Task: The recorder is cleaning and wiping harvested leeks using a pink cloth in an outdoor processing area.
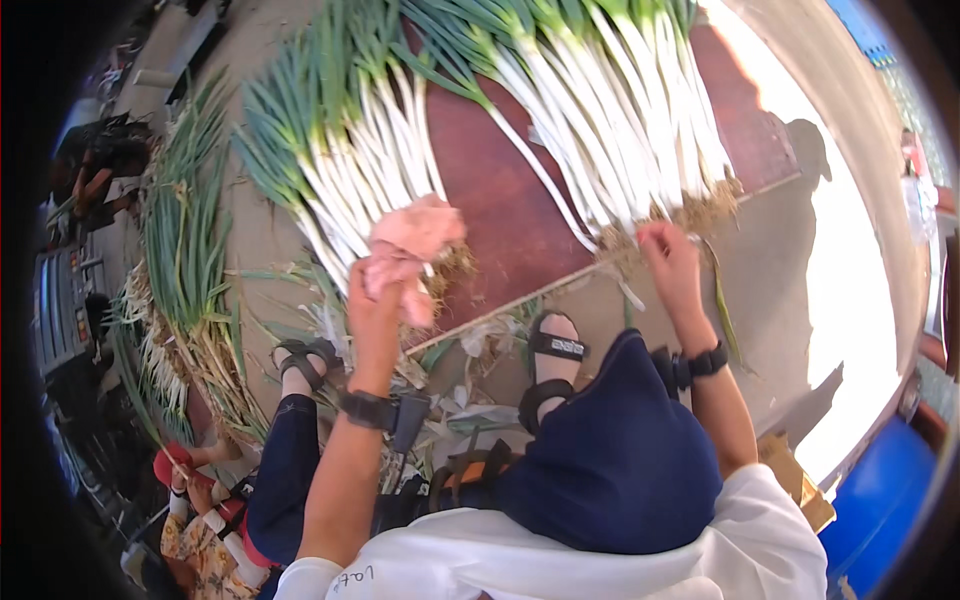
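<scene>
Two rows of long green onions lie on a reddish-brown board point(495, 235), their roots toward me. My left hand point(374, 325) is closed on a crumpled pink cloth point(420, 228), which covers part of the root ends of the left row of green onions point(370, 150). At the root ends of the right row of green onions point(590, 130), my right hand point(672, 268) has its fingers curled together. Whatever they pinch, if anything, is hidden. One onion stalk point(535, 165) slants apart from the right row, next to the bare board.
A large heap of untrimmed green onions point(188, 220) lies on the ground at left. Leaf scraps point(470, 400) litter the ground around my sandals. Another person point(205, 520) sits at lower left, holding a stalk. A blue container point(880, 500) and cardboard point(795, 480) stand at lower right.
</scene>
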Action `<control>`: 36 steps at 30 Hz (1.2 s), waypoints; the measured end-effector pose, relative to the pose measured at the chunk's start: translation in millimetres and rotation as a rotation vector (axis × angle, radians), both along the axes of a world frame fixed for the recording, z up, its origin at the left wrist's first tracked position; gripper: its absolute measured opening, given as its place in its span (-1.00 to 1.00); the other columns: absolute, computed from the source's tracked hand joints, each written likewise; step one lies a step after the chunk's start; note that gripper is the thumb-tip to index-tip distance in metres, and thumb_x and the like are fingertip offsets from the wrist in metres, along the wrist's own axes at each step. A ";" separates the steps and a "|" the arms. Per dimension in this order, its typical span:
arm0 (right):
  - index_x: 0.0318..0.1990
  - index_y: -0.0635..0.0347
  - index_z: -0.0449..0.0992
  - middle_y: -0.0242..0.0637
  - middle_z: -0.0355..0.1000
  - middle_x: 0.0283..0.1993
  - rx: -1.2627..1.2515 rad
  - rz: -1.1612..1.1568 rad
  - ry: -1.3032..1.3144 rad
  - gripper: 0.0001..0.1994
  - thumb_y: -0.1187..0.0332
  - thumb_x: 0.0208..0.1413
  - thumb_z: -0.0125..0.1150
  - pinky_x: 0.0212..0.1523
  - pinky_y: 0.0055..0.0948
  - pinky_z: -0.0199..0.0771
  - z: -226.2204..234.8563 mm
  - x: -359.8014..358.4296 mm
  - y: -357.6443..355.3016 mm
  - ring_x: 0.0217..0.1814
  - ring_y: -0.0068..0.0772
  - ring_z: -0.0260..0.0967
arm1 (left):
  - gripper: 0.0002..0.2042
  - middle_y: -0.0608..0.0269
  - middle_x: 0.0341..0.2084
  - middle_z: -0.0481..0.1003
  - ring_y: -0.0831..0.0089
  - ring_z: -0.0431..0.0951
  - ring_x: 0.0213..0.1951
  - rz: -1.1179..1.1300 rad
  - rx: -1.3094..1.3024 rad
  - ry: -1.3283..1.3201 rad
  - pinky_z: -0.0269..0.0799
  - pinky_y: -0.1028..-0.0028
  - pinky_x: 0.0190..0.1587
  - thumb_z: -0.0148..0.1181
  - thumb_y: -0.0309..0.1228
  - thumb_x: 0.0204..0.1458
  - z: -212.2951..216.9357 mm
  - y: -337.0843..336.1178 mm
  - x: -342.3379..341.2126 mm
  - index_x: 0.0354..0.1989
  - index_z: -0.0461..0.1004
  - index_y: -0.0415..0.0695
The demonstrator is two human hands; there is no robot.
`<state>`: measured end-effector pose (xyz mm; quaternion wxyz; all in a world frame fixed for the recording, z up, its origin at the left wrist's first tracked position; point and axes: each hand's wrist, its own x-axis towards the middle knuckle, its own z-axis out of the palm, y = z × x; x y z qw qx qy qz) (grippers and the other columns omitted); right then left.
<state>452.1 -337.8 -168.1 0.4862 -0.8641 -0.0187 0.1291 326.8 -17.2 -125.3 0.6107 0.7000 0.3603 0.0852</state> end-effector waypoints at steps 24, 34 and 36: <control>-0.37 0.15 0.43 -0.17 0.43 -0.51 -0.822 0.840 -0.384 -0.87 0.36 -0.04 -0.01 -0.45 -0.26 0.43 -43.8 29.5 132.1 -0.44 -0.21 0.44 | -0.68 0.19 -0.31 0.38 0.54 0.38 -0.32 -0.363 -0.392 0.220 0.30 0.56 -0.25 0.04 -0.50 -0.17 -21.2 -33.5 -13.0 -0.17 0.31 -0.27; -0.48 0.18 0.41 -0.41 0.33 -0.56 0.241 0.385 0.715 -0.82 0.27 -0.01 0.04 -0.52 -0.49 0.32 -120.1 12.4 222.9 -0.55 -0.50 0.28 | -0.70 0.24 -0.29 0.36 0.58 0.36 -0.34 -0.503 -0.333 0.273 0.30 0.61 -0.32 -0.03 -0.56 -0.21 -3.2 -5.6 -36.7 -0.20 0.36 -0.23; -0.54 0.22 0.40 -0.43 0.28 -0.61 0.377 0.309 0.855 -0.82 0.31 -0.05 0.08 -0.47 -0.54 0.33 -111.5 8.6 231.0 -0.58 -0.53 0.22 | -0.64 0.24 -0.26 0.37 0.52 0.39 -0.27 -0.224 -0.544 0.256 0.33 0.60 -0.26 -0.07 -0.58 -0.24 16.6 13.1 -56.9 -0.15 0.33 -0.22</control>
